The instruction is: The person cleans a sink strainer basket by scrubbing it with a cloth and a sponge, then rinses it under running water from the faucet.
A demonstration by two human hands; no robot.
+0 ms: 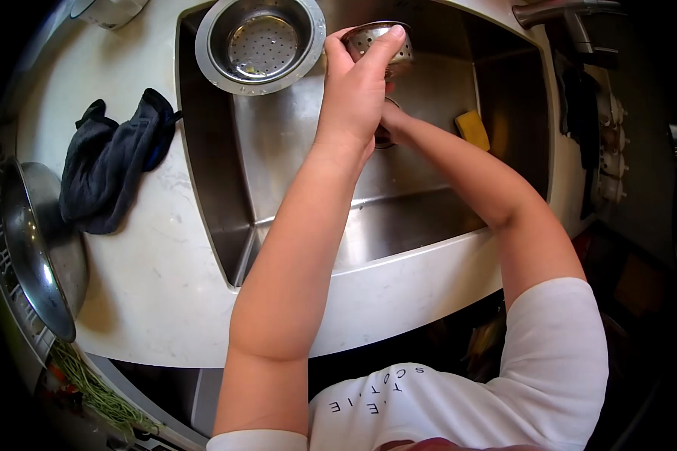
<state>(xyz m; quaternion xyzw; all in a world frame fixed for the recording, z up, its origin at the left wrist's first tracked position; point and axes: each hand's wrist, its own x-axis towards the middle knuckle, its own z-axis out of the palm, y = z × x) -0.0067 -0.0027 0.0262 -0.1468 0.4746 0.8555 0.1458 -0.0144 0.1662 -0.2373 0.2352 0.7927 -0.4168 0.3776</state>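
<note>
My left hand (356,89) is closed around a small perforated metal strainer basket (404,51) above the sink's far part, its thumb over the rim. Below it, my right hand (393,119) reaches to the drain (384,140) in the sink floor. The left hand and wrist cover most of the right hand's fingers, so I cannot see what they touch. At the sink's far left edge sits a round metal bowl (204,60) with a wide rim and a perforated bottom, small wet scraps inside.
A yellow sponge (472,131) lies in the right of the steel sink (421,214). The faucet (560,13) stands at the far right. On the left counter are a dark cloth (113,169) and a large metal bowl (56,240) on its side. Green stalks (98,387) lie lower left.
</note>
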